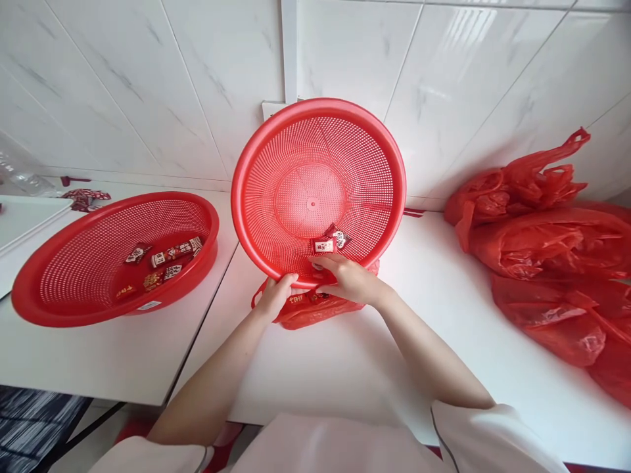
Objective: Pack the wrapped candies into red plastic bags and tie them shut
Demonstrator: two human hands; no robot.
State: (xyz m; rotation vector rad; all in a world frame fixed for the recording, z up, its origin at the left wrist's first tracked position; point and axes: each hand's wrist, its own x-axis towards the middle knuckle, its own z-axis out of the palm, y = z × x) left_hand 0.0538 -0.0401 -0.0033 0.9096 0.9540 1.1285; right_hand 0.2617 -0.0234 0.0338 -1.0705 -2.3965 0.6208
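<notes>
A red mesh basket [310, 197] is tilted up in the middle, its opening facing me. My left hand [277, 294] grips the lower rim, with the thumb over the edge. My right hand [348, 279] reaches over the same rim from the right, fingers apart, just beneath a few wrapped candies [324, 245] in the basket's bottom part. What lies under its fingertips is partly hidden. Below the rim, a red plastic bag [315, 316] with more wrapped pieces in it lies on the white table [315, 374].
Another red basket [73, 246] with several wrapped candies leans at the left. Full red plastic bags [542, 243] are piled at the right. A white tray [29, 220] and a clear bottle [29, 180] stand far left, by the tiled wall [148, 79].
</notes>
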